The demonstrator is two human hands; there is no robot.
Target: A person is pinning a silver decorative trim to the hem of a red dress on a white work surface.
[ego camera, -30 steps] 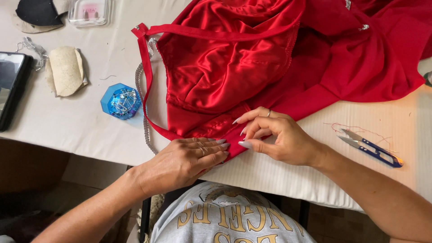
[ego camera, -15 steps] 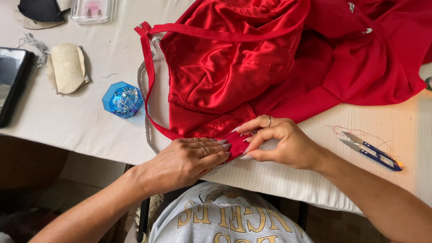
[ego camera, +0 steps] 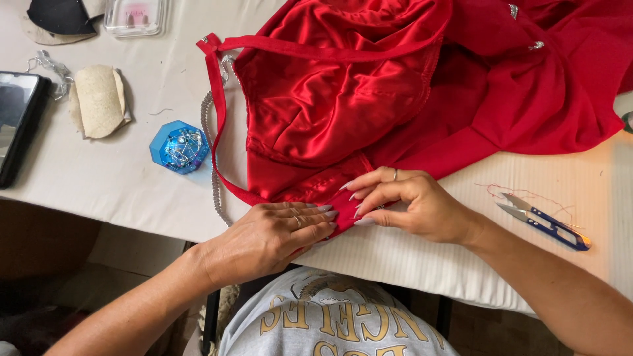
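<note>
A shiny red satin garment [ego camera: 343, 99] with a strap and a beaded silver trim lies spread on the white table [ego camera: 119, 178]. Its lower hem reaches the table's near edge. My left hand [ego camera: 267, 237] lies flat on that hem, fingers pressing the fabric down. My right hand [ego camera: 405, 204] pinches the same hem edge just to the right, fingertips touching the red cloth beside my left fingers. Whether a needle is between the fingers cannot be seen.
Blue-handled thread snips [ego camera: 547, 221] lie right of my right hand, with loose red thread. A blue pin holder [ego camera: 179, 146] sits left of the garment. Further left are a beige bra cup [ego camera: 99, 100], a dark phone [ego camera: 18, 125], a clear plastic box [ego camera: 135, 14] and a black cup [ego camera: 59, 14].
My right hand's fingers have shifted slightly along the hem and closed tighter on the fabric. My left hand stays pressed in place.
</note>
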